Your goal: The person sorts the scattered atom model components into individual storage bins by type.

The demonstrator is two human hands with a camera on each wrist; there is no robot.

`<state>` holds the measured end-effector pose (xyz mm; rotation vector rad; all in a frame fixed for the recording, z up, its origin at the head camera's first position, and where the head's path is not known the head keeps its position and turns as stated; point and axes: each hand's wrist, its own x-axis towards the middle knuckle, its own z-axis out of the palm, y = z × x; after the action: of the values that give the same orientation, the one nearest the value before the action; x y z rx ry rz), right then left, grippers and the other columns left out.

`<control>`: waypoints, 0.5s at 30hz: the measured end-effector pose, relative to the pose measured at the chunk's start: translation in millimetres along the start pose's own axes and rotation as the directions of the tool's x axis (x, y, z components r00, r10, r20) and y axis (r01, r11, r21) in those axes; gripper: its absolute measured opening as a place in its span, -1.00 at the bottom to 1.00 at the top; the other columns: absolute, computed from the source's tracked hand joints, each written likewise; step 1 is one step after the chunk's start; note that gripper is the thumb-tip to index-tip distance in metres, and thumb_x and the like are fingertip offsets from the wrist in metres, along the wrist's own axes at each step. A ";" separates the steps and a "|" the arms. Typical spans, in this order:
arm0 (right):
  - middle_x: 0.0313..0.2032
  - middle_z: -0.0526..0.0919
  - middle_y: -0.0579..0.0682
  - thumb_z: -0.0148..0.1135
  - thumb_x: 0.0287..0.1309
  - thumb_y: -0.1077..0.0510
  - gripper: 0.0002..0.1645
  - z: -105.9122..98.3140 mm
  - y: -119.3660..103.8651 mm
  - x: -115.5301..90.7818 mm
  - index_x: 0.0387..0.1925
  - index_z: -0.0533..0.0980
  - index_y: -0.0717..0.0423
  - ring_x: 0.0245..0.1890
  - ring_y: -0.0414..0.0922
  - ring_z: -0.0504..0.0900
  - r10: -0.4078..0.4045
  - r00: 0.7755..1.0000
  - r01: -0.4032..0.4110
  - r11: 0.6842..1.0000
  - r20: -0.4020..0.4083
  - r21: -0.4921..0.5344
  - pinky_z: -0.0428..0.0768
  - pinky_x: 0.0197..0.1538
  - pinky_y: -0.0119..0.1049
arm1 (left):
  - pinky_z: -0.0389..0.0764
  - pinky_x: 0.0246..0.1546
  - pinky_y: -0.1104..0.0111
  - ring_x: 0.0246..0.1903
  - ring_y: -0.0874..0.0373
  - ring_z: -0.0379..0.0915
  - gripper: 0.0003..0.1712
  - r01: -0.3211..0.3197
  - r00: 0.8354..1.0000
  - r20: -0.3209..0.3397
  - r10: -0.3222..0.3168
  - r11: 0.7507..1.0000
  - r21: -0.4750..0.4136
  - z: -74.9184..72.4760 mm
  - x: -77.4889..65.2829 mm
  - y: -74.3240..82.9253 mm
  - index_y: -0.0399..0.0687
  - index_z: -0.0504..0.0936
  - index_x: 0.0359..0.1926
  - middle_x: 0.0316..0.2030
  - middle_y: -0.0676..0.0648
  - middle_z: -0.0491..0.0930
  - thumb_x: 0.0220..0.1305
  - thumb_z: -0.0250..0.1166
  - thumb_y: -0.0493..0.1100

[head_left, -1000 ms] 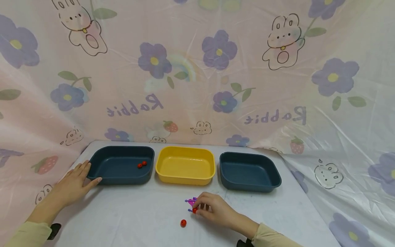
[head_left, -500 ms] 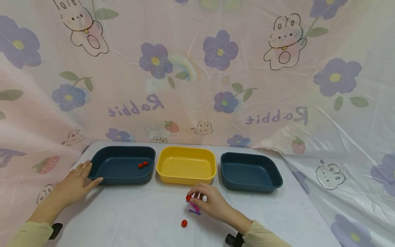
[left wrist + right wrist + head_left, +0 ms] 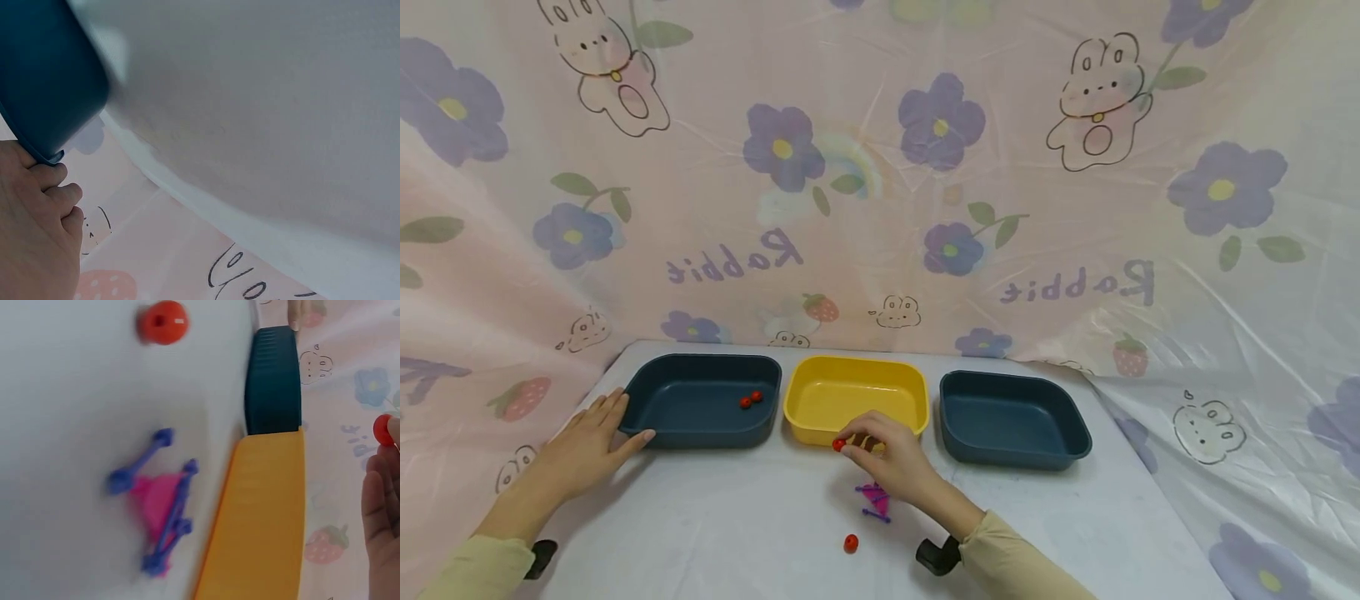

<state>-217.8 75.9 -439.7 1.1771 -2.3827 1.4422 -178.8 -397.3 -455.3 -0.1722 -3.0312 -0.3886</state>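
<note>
The right hand [image 3: 895, 462] pinches a red bead [image 3: 838, 445] between thumb and fingers, in front of the yellow tray [image 3: 850, 393]. The left hand [image 3: 576, 458], its thumb apart from its fingers, rests against the near left corner of a dark blue tray [image 3: 688, 402], which has two red beads [image 3: 751, 400] inside. Just below the right hand, purple-and-pink pieces [image 3: 876, 500] lie on the white surface [image 3: 722, 517]; nearer the person sits a loose bead [image 3: 851, 543]. Right of that hand stands another blue tray [image 3: 1011, 425]. Behind both hands hangs a rabbit-print cloth [image 3: 850, 225].
</note>
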 end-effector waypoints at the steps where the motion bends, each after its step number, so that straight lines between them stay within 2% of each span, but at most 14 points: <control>1: -0.10 0.70 -0.17 0.40 0.34 0.24 -0.81 1.6 -0.2 3.6 -0.05 0.69 -0.01 -0.18 -0.25 0.64 -0.003 1.000 0.003 1.000 -0.003 0.004 0.75 -0.13 -0.30 | -0.07 0.45 -0.40 0.47 -0.62 -0.14 0.11 0.001 1.000 0.000 -0.001 1.000 0.000 -0.4 -0.2 0.5 -0.68 -0.01 0.50 0.49 -0.65 -0.05 0.56 0.04 0.31; 6: -0.07 0.72 -0.12 0.37 0.36 0.23 -0.82 9.2 -0.5 22.0 -0.03 0.69 0.02 -0.18 -0.23 0.65 -0.011 1.000 0.011 1.000 -0.019 0.013 0.75 -0.11 -0.29 | -0.03 0.44 -0.40 0.47 -0.62 -0.13 0.10 -0.004 1.000 -0.002 0.004 1.000 -0.002 -0.9 -0.9 2.7 -0.68 -0.01 0.50 0.49 -0.65 -0.05 0.57 0.04 0.30; 15: -0.06 0.73 -0.15 0.37 0.38 0.18 -0.81 22.0 0.3 53.2 -0.01 0.69 0.03 -0.17 -0.23 0.64 0.056 0.998 -0.055 0.998 -0.030 0.028 0.72 -0.05 -0.35 | -0.10 0.47 -0.39 0.48 -0.61 -0.14 0.09 -0.014 1.000 -0.020 0.013 1.000 -0.006 0.9 -0.7 -0.1 -0.67 -0.01 0.50 0.50 -0.64 -0.06 0.57 0.06 0.29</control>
<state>-248.6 28.9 -427.1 1.0952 -2.4011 1.5019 -178.1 -397.2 -456.3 -0.1880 -3.0082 -0.3960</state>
